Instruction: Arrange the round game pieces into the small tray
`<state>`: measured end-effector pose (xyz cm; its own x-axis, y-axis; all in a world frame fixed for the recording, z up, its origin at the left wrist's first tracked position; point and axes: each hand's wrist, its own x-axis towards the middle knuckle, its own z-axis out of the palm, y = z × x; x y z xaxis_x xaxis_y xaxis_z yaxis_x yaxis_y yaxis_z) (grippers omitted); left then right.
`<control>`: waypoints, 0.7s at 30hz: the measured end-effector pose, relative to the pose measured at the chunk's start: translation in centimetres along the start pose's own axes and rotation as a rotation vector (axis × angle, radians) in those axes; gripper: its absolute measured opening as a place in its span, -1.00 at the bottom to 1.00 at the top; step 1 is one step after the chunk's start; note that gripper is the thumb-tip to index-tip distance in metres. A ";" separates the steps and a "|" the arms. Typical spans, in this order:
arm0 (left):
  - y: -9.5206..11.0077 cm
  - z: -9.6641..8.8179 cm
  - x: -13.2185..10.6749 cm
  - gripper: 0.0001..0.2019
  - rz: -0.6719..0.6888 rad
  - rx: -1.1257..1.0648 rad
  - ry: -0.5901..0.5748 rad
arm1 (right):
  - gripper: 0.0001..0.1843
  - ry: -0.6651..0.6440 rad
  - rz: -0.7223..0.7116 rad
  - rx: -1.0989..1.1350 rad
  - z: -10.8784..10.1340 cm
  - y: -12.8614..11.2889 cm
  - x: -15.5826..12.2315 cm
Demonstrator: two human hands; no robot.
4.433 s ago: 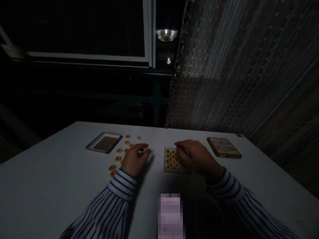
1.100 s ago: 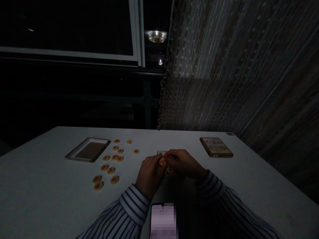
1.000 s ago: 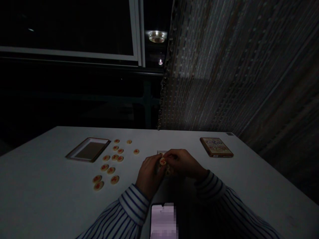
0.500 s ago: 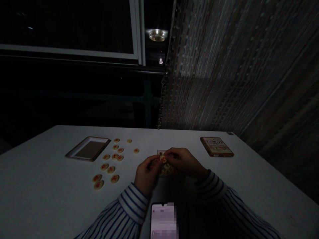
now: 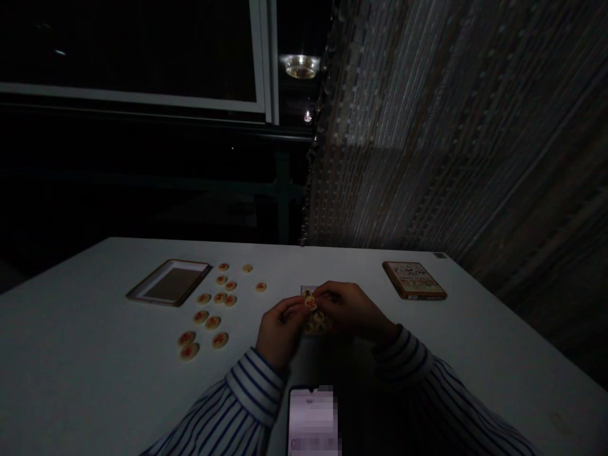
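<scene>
Between my two hands, a round cream xiangqi piece with a red character is pinched and tilted toward me. The fingertips of my left hand grip its left side. My right hand closes on it from the right, its fingers partly in shadow. Just beneath lie several more pieces, apparently in a small pale container that my hands mostly cover. To the left, several loose xiangqi pieces with red characters are scattered on the white table.
An open shallow box part lies at the left, beyond the scattered pieces. At the right rests a printed box. A phone with a lit screen is at the near edge. A bead curtain hangs behind the table.
Both hands stay in nearly the same place with the piece held between them. The view has shifted very slightly.
</scene>
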<state>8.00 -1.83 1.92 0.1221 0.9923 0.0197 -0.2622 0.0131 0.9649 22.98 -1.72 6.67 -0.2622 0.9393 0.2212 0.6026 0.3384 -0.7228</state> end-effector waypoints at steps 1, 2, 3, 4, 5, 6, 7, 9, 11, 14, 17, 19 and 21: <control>0.0 0.0 0.0 -0.70 0.001 0.003 0.000 | -0.81 0.003 0.003 0.002 0.0 0.0 0.0; 0.0 0.0 0.1 -0.71 0.005 0.006 -0.002 | -0.81 0.004 0.004 0.005 0.0 0.0 0.0; 0.1 0.0 0.1 -0.71 0.009 0.005 0.002 | -0.81 0.003 0.007 0.007 0.0 -0.1 0.0; 0.1 0.0 0.1 -0.70 0.007 0.007 0.004 | -0.81 0.002 0.010 0.008 0.1 -0.1 0.0; 0.1 0.0 0.0 -0.70 0.003 0.008 0.010 | -0.82 0.001 0.013 0.010 0.1 -0.1 0.0; 0.2 0.0 0.0 -0.70 -0.001 0.010 0.018 | -0.82 0.000 0.015 0.015 0.1 -0.1 0.0; 0.2 0.0 0.0 -0.70 -0.005 0.013 0.026 | -0.82 -0.002 0.016 0.020 0.0 -0.1 0.0; 0.2 0.0 -0.1 -0.70 -0.003 0.020 0.040 | -0.82 -0.005 0.024 0.034 0.0 -0.2 0.0; 0.2 -0.1 0.0 -0.70 0.001 0.025 0.037 | -0.83 -0.015 0.033 0.046 0.0 -0.3 -0.1; -0.1 -0.2 0.1 -0.68 -0.001 0.022 0.027 | -0.83 -0.023 0.036 0.055 -0.1 -0.4 -0.1; -0.3 -0.3 0.2 -0.68 0.013 0.045 0.022 | -0.82 -0.022 0.029 0.044 -0.1 -0.3 -0.1; -0.5 -0.4 0.3 -0.69 0.031 0.085 0.017 | -0.82 -0.022 0.017 0.033 -0.2 -0.3 -0.1; -0.6 -0.5 0.3 -0.69 0.053 0.112 0.009 | -0.82 -0.030 0.006 0.038 -0.2 -0.1 -0.1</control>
<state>7.73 -1.50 1.25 0.1019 0.9924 0.0693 -0.1595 -0.0525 0.9858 23.09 -1.86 6.89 -0.2817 0.9390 0.1974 0.5756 0.3299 -0.7482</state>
